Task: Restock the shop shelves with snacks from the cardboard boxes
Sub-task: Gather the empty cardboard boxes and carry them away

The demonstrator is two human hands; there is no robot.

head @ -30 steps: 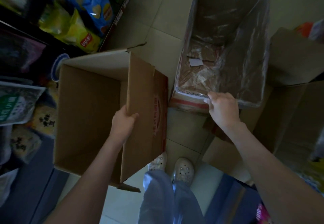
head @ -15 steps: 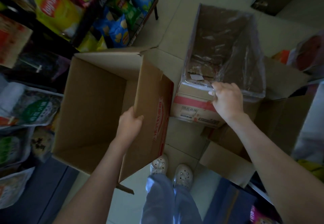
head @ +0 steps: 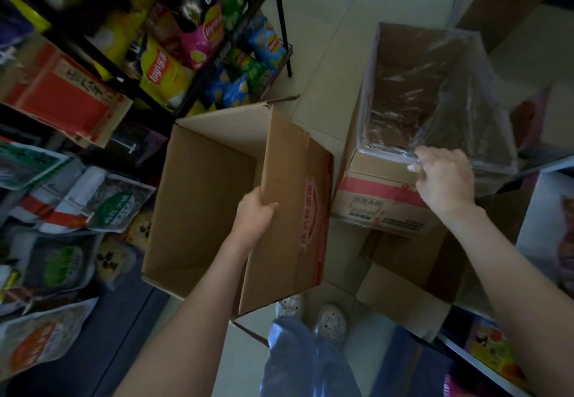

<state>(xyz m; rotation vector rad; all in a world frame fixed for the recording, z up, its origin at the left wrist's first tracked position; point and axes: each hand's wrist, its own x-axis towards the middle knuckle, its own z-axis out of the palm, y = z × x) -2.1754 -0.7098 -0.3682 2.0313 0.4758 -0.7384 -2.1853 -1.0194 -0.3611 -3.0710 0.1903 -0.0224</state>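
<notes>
Progress: the shelves (head: 283,24) left of the brown box (head: 198,198) stand well filled with snack bags (head: 161,73). The brown box shows a bare interior. The plastic-lined box (head: 388,191) just right of it appears empty too, though glare on the liner obscures its bottom. Restocking from these two looks complete.

Left hand (head: 254,213) grips the brown box's raised flap (head: 289,179), arm extended. Right hand (head: 441,176) grasps the lined box's near rim, fingers curled over it.

Pale tiled floor (head: 329,33), plastic-lined cardboard box (head: 375,185), white shoes (head: 330,323), black rack leg (head: 287,55)
</notes>
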